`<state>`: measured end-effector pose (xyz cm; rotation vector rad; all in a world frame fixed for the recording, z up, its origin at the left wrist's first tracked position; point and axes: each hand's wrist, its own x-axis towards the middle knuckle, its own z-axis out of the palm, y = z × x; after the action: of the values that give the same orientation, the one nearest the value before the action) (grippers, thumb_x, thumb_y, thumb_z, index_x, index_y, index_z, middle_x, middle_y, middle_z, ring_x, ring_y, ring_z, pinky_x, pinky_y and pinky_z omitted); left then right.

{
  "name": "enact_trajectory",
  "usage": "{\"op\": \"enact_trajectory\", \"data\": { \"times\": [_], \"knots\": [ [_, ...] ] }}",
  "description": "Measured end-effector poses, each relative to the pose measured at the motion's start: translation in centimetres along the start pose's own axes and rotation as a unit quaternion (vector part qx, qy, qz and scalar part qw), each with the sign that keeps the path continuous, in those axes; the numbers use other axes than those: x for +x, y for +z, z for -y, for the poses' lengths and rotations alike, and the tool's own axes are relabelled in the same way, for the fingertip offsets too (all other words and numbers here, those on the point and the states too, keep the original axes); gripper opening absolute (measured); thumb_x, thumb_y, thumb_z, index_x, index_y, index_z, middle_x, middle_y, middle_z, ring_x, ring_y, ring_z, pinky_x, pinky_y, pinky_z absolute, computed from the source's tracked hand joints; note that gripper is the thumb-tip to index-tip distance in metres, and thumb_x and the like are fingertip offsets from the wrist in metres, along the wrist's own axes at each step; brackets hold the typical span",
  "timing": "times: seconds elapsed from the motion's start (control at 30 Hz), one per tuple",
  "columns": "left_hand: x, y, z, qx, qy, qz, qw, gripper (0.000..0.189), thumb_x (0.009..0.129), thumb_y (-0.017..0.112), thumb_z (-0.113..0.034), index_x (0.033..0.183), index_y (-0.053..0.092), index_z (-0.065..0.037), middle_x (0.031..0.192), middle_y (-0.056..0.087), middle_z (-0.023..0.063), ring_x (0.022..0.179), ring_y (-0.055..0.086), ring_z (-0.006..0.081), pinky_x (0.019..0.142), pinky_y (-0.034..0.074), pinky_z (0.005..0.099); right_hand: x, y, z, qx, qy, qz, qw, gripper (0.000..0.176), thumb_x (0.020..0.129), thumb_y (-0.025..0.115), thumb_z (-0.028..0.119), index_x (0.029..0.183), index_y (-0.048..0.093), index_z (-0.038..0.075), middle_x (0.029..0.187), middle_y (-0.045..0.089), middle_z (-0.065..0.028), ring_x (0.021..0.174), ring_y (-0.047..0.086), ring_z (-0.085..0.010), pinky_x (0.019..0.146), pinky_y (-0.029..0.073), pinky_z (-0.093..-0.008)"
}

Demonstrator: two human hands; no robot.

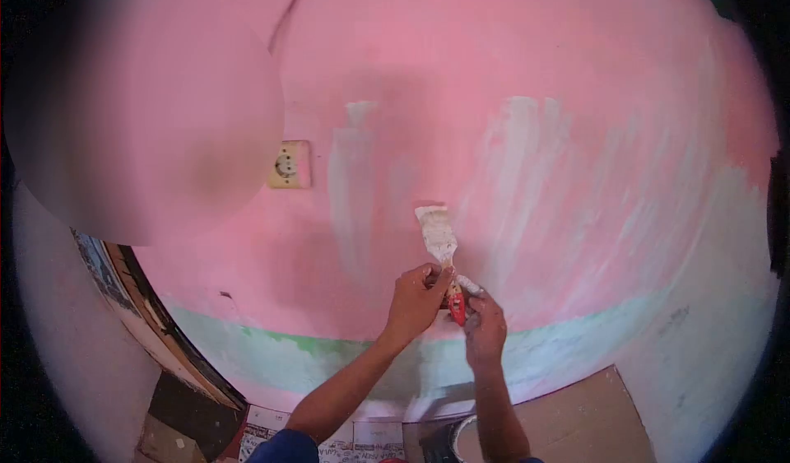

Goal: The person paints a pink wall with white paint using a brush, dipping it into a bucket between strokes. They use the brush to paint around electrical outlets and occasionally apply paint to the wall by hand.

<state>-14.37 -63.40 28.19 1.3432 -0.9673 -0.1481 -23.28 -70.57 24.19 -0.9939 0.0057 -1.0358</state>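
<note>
A paintbrush [439, 237] is held upright in front of the pink wall [461, 43], its bristles and neck coated in whitish paint. My left hand [415, 302] pinches its handle just below the neck. My right hand [485, 327] closes on the lower, red part of the handle from the other side, with white paint on one finger. Pale streaks [524, 158] of paint run down the wall to the right of the brush, and another pale patch [351, 191] lies to the left.
A yellowed wall socket [290, 165] sits left of the patch. Lower down runs a pale green band [568, 335]. On the floor are printed sheets [374, 437], a paint container [465, 442] by my right forearm, and a brown board [588, 414]. A blurred disc covers the upper left.
</note>
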Motion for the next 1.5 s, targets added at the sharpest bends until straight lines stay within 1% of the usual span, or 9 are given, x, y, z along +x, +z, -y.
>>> {"op": "enact_trajectory", "data": {
  "times": [0.1, 0.17, 0.27, 0.87, 1.03, 1.17, 1.3, 1.47, 1.5],
  "knots": [
    [1.0, -2.8, -1.2, 0.001, 0.009, 0.01, 1.0, 0.028, 0.086, 0.053, -0.02, 0.079, 0.057, 0.007, 0.064, 0.06, 0.0105, 0.054, 0.057, 0.0124, 0.047, 0.046, 0.0275, 1.6, 1.3, 0.9, -0.248, -0.109, 0.034, 0.962, 0.033, 0.08, 0.044, 0.0, 0.11, 0.056, 0.004, 0.09, 0.06, -0.0092, 0.082, 0.057, -0.0163, 0.073, 0.047, -0.0291],
    [1.5, -4.2, -3.0, 0.025, 0.018, 0.016, 0.999, 0.028, 0.085, 0.053, -0.019, 0.077, 0.057, 0.008, 0.064, 0.061, 0.0119, 0.053, 0.058, 0.0138, 0.047, 0.047, 0.0283, 3.6, 4.5, 3.2, -0.545, -0.466, 0.079, 0.693, 0.038, 0.071, 0.049, -0.005, 0.108, 0.056, 0.002, 0.092, 0.058, -0.009, 0.079, 0.056, -0.0262, 0.072, 0.046, -0.0344],
    [2.4, -5.6, -5.5, 0.092, 0.048, 0.042, 0.994, 0.029, 0.084, 0.053, -0.018, 0.074, 0.057, 0.008, 0.062, 0.061, 0.0146, 0.052, 0.059, 0.0166, 0.047, 0.047, 0.0296, 6.2, 7.2, 3.8, -0.61, -0.511, 0.142, 0.589, 0.039, 0.064, 0.056, -0.003, 0.102, 0.059, 0.003, 0.09, 0.058, -0.0103, 0.082, 0.054, -0.032, 0.074, 0.045, -0.0383],
    [0.5, -17.9, -6.4, -0.036, -0.014, 0.055, 0.998, 0.027, 0.086, 0.055, -0.014, 0.106, 0.047, 0.003, 0.068, 0.058, 0.0077, 0.061, 0.059, 0.0125, 0.054, 0.048, 0.024, 19.7, 17.7, 12.0, -0.469, -0.487, 0.203, 0.708, 0.017, 0.071, 0.062, 0.006, 0.088, 0.061, 0.005, 0.08, 0.062, -0.0094, 0.074, 0.06, -0.0198, 0.067, 0.046, -0.0301],
    [-0.4, -19.7, -4.9, -0.027, -0.04, 0.046, 0.998, 0.023, 0.087, 0.053, -0.011, 0.105, 0.047, 0.001, 0.069, 0.058, 0.0073, 0.062, 0.059, 0.0123, 0.054, 0.048, 0.024, 12.9, 13.9, 2.1, -0.783, -0.423, 0.412, 0.194, 0.018, 0.077, 0.051, 0.016, 0.092, 0.061, 0.013, 0.097, 0.058, -0.0093, 0.092, 0.055, -0.0249, 0.085, 0.041, -0.0411],
    [0.0, -21.1, -4.3, 0.001, -0.029, 0.064, 0.998, 0.024, 0.087, 0.05, -0.01, 0.111, 0.047, -0.004, 0.072, 0.059, 0.0074, 0.064, 0.061, 0.0157, 0.055, 0.049, 0.0257, 13.3, 13.4, -0.9, -0.672, -0.196, 0.526, 0.482, 0.018, 0.075, 0.055, 0.018, 0.09, 0.06, 0.008, 0.083, 0.061, -0.0131, 0.086, 0.058, -0.0291, 0.085, 0.041, -0.0417],
    [0.1, -21.6, -4.7, -0.002, -0.024, 0.064, 0.998, 0.025, 0.087, 0.05, -0.01, 0.111, 0.046, -0.004, 0.073, 0.059, 0.0072, 0.065, 0.06, 0.015, 0.056, 0.049, 0.0255, 19.7, 21.0, 7.5, -0.526, -0.373, 0.324, 0.692, 0.011, 0.073, 0.063, 0.009, 0.081, 0.06, 0.002, 0.087, 0.063, -0.009, 0.075, 0.06, -0.0183, 0.07, 0.048, -0.0307],
    [-0.5, -22.5, -3.4, -0.034, -0.037, 0.059, 0.997, 0.026, 0.087, 0.05, -0.01, 0.112, 0.045, -0.003, 0.074, 0.059, 0.0072, 0.066, 0.059, 0.0147, 0.057, 0.049, 0.0255, 17.8, 21.7, 4.6, -0.656, -0.533, 0.296, 0.445, 0.019, 0.065, 0.061, 0.004, 0.083, 0.057, 0.008, 0.082, 0.059, -0.0072, 0.079, 0.057, -0.0228, 0.07, 0.048, -0.0333],
    [-0.8, -22.9, -3.1, -0.027, -0.035, 0.059, 0.997, 0.026, 0.088, 0.05, -0.01, 0.112, 0.045, -0.003, 0.074, 0.059, 0.0072, 0.066, 0.059, 0.0147, 0.057, 0.049, 0.0257, 17.9, 19.5, 0.4, -0.673, -0.562, 0.407, 0.256, 0.019, 0.067, 0.059, 0.009, 0.086, 0.056, 0.01, 0.082, 0.056, -0.0074, 0.085, 0.056, -0.024, 0.071, 0.048, -0.034]
  ]
}}
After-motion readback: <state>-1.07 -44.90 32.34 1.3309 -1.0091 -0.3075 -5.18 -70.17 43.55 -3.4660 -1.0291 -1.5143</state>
